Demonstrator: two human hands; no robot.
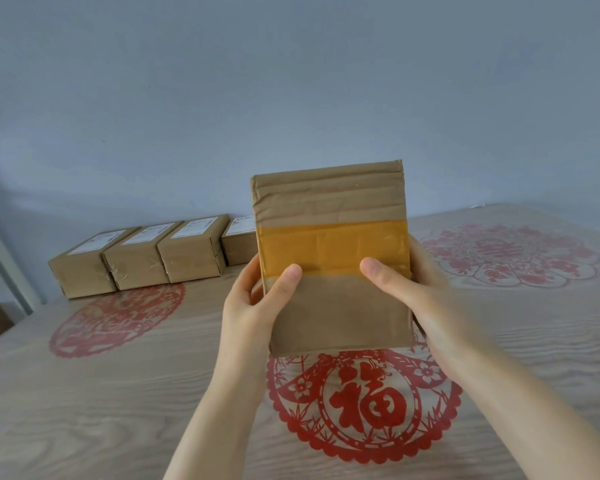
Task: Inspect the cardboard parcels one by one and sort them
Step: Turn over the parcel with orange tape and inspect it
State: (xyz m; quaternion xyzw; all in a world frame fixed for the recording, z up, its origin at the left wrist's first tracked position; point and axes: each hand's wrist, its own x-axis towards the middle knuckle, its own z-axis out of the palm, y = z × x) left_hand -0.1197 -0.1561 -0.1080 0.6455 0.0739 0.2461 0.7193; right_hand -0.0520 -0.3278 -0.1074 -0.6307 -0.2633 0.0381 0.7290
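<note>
A flat brown cardboard parcel (pixel 333 271) with a broad orange tape band across its middle is held upright above the table, its taped face toward me. My left hand (pixel 253 306) grips its left edge, thumb on the front face. My right hand (pixel 420 299) grips the right edge, thumb lying over the tape. Several more brown parcels (pixel 146 254) with white labels on top stand in a row at the back left, against the wall; the rightmost one is partly hidden behind the held parcel.
The wood-grain table (pixel 101 410) carries red paper-cut decals: one below the held parcel (pixel 364 403), one at the left (pixel 115 320), one at the back right (pixel 506 254). A pale blue wall (pixel 291 81) rises behind the table.
</note>
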